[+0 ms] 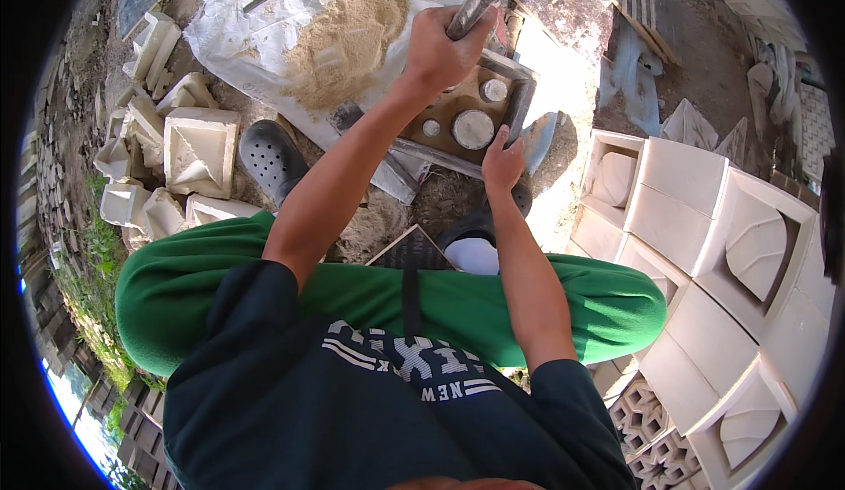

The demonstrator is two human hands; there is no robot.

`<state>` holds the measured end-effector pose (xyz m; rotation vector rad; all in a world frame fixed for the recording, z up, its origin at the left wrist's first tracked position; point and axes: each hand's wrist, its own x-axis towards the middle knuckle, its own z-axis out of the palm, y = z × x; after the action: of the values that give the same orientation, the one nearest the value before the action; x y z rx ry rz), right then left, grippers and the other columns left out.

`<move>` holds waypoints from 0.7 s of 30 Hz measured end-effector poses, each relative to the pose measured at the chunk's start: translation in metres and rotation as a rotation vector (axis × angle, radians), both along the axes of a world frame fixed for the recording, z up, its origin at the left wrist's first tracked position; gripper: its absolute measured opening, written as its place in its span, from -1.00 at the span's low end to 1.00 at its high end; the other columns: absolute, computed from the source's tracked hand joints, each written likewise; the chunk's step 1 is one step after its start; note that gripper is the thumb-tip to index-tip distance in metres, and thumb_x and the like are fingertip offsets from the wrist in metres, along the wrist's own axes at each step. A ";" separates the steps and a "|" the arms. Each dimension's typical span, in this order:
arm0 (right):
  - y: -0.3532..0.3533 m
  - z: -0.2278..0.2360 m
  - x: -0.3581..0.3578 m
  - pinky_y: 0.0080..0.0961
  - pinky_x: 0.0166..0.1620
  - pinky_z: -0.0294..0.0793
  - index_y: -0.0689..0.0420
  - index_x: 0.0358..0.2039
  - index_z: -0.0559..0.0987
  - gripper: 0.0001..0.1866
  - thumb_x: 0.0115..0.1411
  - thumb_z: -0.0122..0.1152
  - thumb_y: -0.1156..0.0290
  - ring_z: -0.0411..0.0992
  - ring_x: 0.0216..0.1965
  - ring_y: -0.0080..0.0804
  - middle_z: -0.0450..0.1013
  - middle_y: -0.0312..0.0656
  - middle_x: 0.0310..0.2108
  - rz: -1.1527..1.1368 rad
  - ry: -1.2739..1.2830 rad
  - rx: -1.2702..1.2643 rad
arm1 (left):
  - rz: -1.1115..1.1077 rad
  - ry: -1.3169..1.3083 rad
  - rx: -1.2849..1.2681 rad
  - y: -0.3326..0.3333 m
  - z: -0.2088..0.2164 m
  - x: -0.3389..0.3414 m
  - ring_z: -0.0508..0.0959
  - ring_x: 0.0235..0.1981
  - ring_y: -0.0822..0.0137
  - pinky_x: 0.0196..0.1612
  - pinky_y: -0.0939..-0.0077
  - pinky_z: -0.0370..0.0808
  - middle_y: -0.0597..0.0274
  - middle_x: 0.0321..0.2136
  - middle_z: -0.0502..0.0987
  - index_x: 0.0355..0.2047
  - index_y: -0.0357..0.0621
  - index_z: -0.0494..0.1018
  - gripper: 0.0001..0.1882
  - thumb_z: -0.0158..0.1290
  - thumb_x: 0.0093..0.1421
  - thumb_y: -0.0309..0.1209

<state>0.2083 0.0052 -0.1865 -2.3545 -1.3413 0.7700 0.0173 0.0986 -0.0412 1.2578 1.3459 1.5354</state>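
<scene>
My left hand [443, 50] is closed around a thick grey cylindrical bar [473, 10], held over the far side of a box-like mould [519, 94]. Its lower end is hidden by my fist and forearm, so I cannot tell whether it touches the mould. Inside the dark frame lie brown sandy material and pale round plugs of different sizes, the largest a round plug [473, 129] at the near right. At the near right corner my right hand [503, 162] grips the frame, thumb on top and fingers hidden down the outer side.
A pile of tan sand [348, 45] lies on a white sheet [233, 28] beyond my left foot. Pale cast blocks [201, 151] are heaped at the left; larger blocks [682, 173] stand stacked at the right. Between my dark clogs [271, 155] lies a dark flat panel [414, 250].
</scene>
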 end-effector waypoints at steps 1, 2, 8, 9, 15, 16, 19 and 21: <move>0.000 -0.004 0.002 -0.02 0.11 0.35 0.47 0.09 0.40 -0.25 0.37 -0.15 -0.11 0.41 0.02 0.30 0.46 0.36 -0.05 -0.010 -0.010 0.008 | 0.022 0.005 -0.038 0.003 0.000 0.001 0.20 -0.74 0.57 -0.66 0.44 0.16 0.38 -0.85 0.24 -0.70 -0.25 0.41 -0.54 0.16 0.25 -0.21; -0.002 -0.009 0.001 -0.01 0.02 0.38 0.42 -0.03 0.45 -0.34 0.37 -0.13 -0.06 0.45 -0.07 0.27 0.48 0.32 -0.12 -0.016 -0.059 0.090 | 0.041 0.010 -0.076 0.006 0.000 0.002 0.20 -0.73 0.58 -0.65 0.44 0.17 0.39 -0.85 0.23 -0.71 -0.26 0.39 -0.53 0.16 0.25 -0.21; -0.006 -0.006 -0.001 0.00 -0.06 0.45 0.38 -0.04 0.45 -0.38 0.37 -0.12 -0.05 0.49 -0.14 0.27 0.52 0.27 -0.21 -0.047 -0.092 0.094 | 0.057 -0.136 0.073 0.003 0.021 0.000 0.21 -0.70 0.64 -0.63 0.59 0.07 0.55 -0.76 0.22 -0.69 -0.09 0.36 -0.62 0.09 0.29 -0.35; -0.006 -0.004 -0.004 0.00 -0.06 0.45 0.38 -0.04 0.45 -0.38 0.37 -0.12 -0.05 0.49 -0.14 0.27 0.52 0.27 -0.21 -0.058 -0.089 0.097 | 0.046 -0.133 0.076 0.007 0.014 -0.003 0.21 -0.70 0.64 -0.63 0.59 0.07 0.55 -0.76 0.22 -0.69 -0.09 0.36 -0.62 0.09 0.29 -0.35; -0.007 -0.007 0.001 0.01 -0.09 0.47 0.37 -0.03 0.46 -0.37 0.36 -0.12 -0.07 0.52 -0.19 0.25 0.53 0.28 -0.25 -0.044 -0.080 0.064 | 0.076 -0.128 0.059 0.016 0.017 0.010 0.16 -0.72 0.59 -0.64 0.55 0.08 0.49 -0.77 0.19 -0.75 -0.07 0.22 -0.55 0.08 0.28 -0.39; -0.007 -0.005 0.002 0.01 -0.09 0.47 0.37 -0.03 0.46 -0.37 0.36 -0.12 -0.07 0.52 -0.19 0.25 0.53 0.28 -0.25 -0.053 -0.079 0.060 | 0.077 -0.163 0.103 0.018 0.025 0.011 0.14 -0.74 0.58 -0.65 0.55 0.07 0.49 -0.78 0.18 -0.75 -0.08 0.22 -0.54 0.08 0.28 -0.40; -0.004 -0.003 0.003 0.02 -0.08 0.47 0.37 -0.03 0.46 -0.37 0.36 -0.12 -0.06 0.51 -0.18 0.26 0.53 0.26 -0.24 -0.028 0.007 -0.012 | 0.017 -0.092 0.059 0.029 0.020 0.004 0.20 -0.70 0.58 -0.62 0.44 0.16 0.46 -0.82 0.23 -0.76 -0.22 0.34 -0.49 0.14 0.27 -0.21; -0.003 -0.007 -0.001 0.04 -0.08 0.45 0.36 -0.02 0.45 -0.37 0.37 -0.13 -0.07 0.51 -0.16 0.26 0.53 0.26 -0.25 -0.043 -0.062 0.153 | 0.064 -0.021 0.047 0.036 0.004 0.010 0.21 -0.70 0.55 -0.61 0.41 0.19 0.41 -0.83 0.24 -0.76 -0.24 0.34 -0.47 0.14 0.25 -0.18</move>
<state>0.2077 0.0020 -0.1933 -2.2952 -1.3204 0.5659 0.0276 0.1348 -0.0373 1.2351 1.3554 1.6282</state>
